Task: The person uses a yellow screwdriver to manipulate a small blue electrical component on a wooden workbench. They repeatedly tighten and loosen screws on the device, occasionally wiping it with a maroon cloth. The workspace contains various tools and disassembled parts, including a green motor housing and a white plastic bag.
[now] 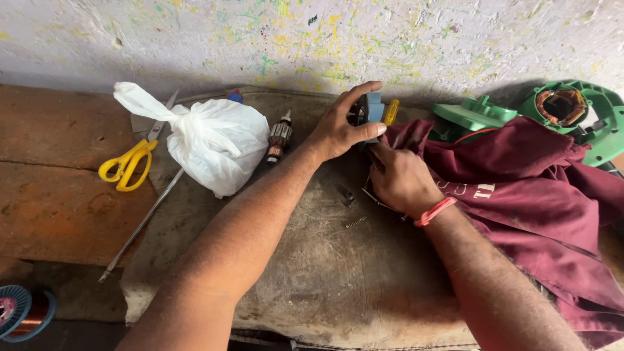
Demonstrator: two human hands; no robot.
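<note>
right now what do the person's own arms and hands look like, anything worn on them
Both forearms are bare, with no sleeves and no gloves in view. The right hand has a thin band of red-orange cord around its wrist. The left hand shows no ring, watch or band. Dark hair covers both forearms. No markings can be made out.

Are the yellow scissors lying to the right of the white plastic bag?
No, the yellow scissors lie left of the white plastic bag, on the brown board by the wall.
</note>
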